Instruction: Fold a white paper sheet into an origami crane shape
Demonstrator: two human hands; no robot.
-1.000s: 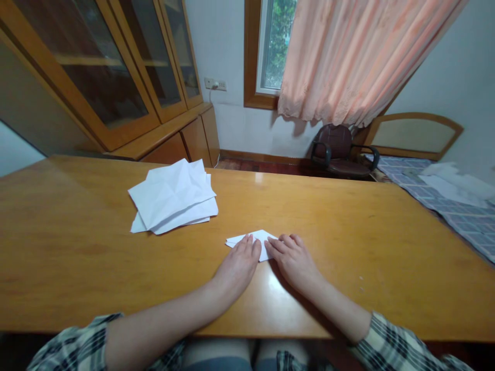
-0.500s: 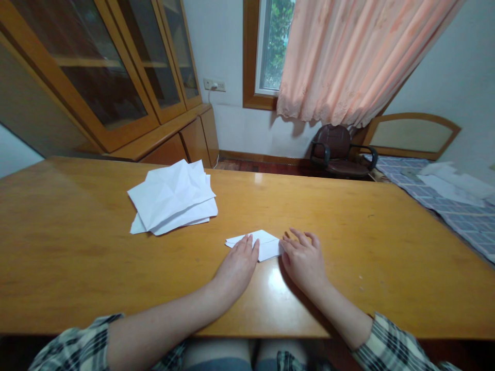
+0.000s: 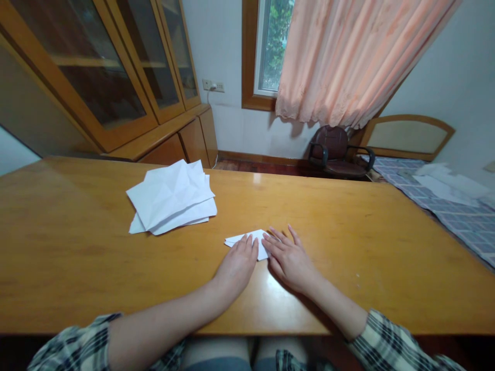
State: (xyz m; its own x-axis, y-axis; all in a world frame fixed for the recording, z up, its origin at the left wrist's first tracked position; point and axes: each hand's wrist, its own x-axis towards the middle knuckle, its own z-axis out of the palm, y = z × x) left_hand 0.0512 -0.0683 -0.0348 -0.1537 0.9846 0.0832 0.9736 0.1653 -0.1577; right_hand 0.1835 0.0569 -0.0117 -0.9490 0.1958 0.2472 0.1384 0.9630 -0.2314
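A small folded sheet of white paper (image 3: 261,250) lies flat on the wooden table (image 3: 116,278) in front of me. My left hand (image 3: 243,257) rests over its left half, palm down with fingers stretched out and pressing on it. Across the right part of the paper lies my right hand (image 3: 288,260), fingers outstretched and somewhat spread, covering that end. Only the pointed left tip, the upper edge and a strip between my hands show.
A stack of creased white sheets (image 3: 174,193) sits on the table, left of the folded paper. Beyond the table's far edge are a glass-door cabinet (image 3: 154,116), a dark office chair (image 3: 334,147) and a bed (image 3: 436,190) at the right.
My right hand has slid left from the paper's right end onto its top, and its curled fingers have straightened. My left hand has stayed in place.
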